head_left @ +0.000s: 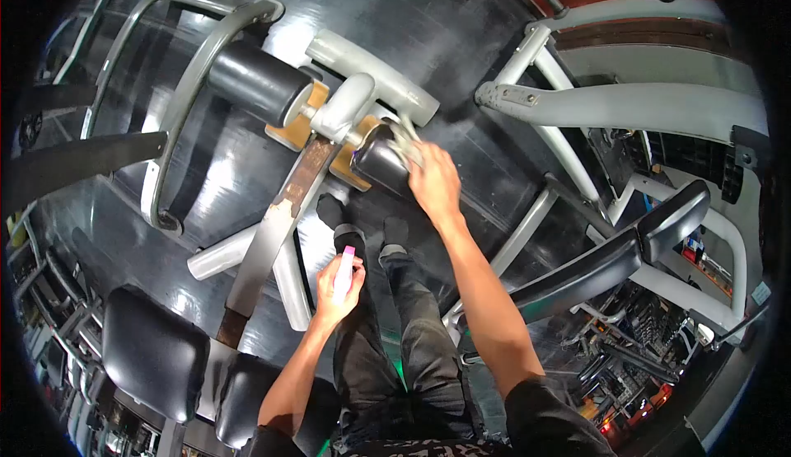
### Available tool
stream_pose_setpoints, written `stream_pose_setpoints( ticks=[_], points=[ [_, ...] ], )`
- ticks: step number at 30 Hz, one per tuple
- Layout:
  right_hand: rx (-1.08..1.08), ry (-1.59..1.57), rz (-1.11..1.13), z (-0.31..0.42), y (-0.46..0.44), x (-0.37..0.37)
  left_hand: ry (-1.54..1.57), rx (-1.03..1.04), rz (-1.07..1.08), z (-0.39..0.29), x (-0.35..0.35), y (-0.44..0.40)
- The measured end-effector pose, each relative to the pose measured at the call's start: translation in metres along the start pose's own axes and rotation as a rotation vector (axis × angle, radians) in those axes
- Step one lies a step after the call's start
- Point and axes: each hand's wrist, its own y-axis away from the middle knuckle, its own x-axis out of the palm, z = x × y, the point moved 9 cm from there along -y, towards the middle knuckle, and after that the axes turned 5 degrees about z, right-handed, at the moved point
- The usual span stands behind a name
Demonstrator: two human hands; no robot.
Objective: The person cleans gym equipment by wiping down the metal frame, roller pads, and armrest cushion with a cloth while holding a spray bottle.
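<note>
Left hand (pixel 338 294) in low, fingers curled snugly around a small white bottle (pixel 343 280) with a pink top, held over the person's legs; whatever is inside can't be seen, and the grip covers part of its side. Up ahead, the right hand (pixel 435 183) has its fingers bunched on a pale cloth (pixel 404 140), and that cloth is against the near black roller (pixel 382 160) of the grey machine. It's blurred, so its folds are hard to make out, and hand and cloth hide part of the roller.

Beyond the metal post (pixel 284 201) sits the other black roller (pixel 257 84), with tan boards (pixel 353 170) near the inner ends. A thick grey tube (pixel 375 76) lies just past the cloth. Open dark floor (pixel 470 28) stretches from there toward the right-side machine frame (pixel 626 109); the left hand has a tighter gap, with a grey leg (pixel 290 280) near. Seat pads (pixel 155 352) at lower left are partly cut off by shadow and the arm.
</note>
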Motion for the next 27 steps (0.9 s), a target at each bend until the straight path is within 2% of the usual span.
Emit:
stream_pose_setpoints(
  ticks=[1, 3, 5, 8, 9, 11, 13, 14, 15, 17, 18, 22, 23, 25, 26, 27],
  points=[
    [0.101, 0.041, 0.039, -0.024, 0.014, -0.007, 0.077, -0.027, -0.029, 0.008, -0.002, 0.002],
    [0.168, 0.047, 0.114, -0.051, 0.035, -0.027, 0.163, -0.061, -0.062, 0.008, -0.006, 0.001],
    [0.525, 0.138, 0.354, -0.087, 0.042, -0.036, 0.211, -0.091, -0.099, -0.005, -0.016, -0.002],
    [0.692, 0.079, 0.28, -0.082, 0.02, -0.063, 0.233, -0.115, -0.076, -0.027, -0.024, -0.014],
    [0.684, 0.075, 0.283, -0.077, 0.007, -0.051, 0.229, -0.114, -0.083, -0.031, -0.028, -0.021],
    [0.249, -0.165, -0.008, -0.039, -0.031, -0.039, 0.179, -0.102, -0.055, -0.038, -0.033, -0.034],
    [0.01, -0.199, 0.177, 0.002, -0.058, 0.011, 0.16, -0.089, -0.085, -0.049, -0.041, -0.055],
    [0.043, -0.071, 0.337, 0.014, -0.06, 0.045, 0.134, -0.107, -0.101, -0.048, -0.044, -0.064],
    [0.127, 0.054, 0.323, 0.024, -0.065, 0.038, 0.107, -0.129, -0.114, -0.048, -0.047, -0.071],
    [0.162, -0.064, 0.278, 0.002, -0.06, 0.039, 0.072, -0.118, -0.16, -0.052, -0.054, -0.085],
    [0.146, -0.039, 0.273, -0.013, -0.052, 0.035, 0.089, -0.178, -0.192, -0.045, -0.056, -0.09],
    [0.441, -0.005, 0.495, -0.122, -0.004, 0.017, 0.052, -0.239, -0.199, -0.019, -0.054, -0.109],
    [0.456, -0.071, 0.547, -0.149, 0.013, 0.013, 0.027, -0.278, -0.183, -0.015, -0.053, -0.114],
    [0.544, -0.25, 0.477, -0.186, 0.046, -0.002, -0.017, -0.243, -0.233, -0.023, -0.056, -0.123],
    [0.63, -0.364, 0.458, -0.199, 0.06, -0.007, -0.016, -0.306, -0.22, -0.018, -0.053, -0.126],
    [0.627, -0.362, 0.465, -0.205, 0.069, -0.008, -0.014, -0.371, -0.203, -0.012, -0.05, -0.128]
  ],
)
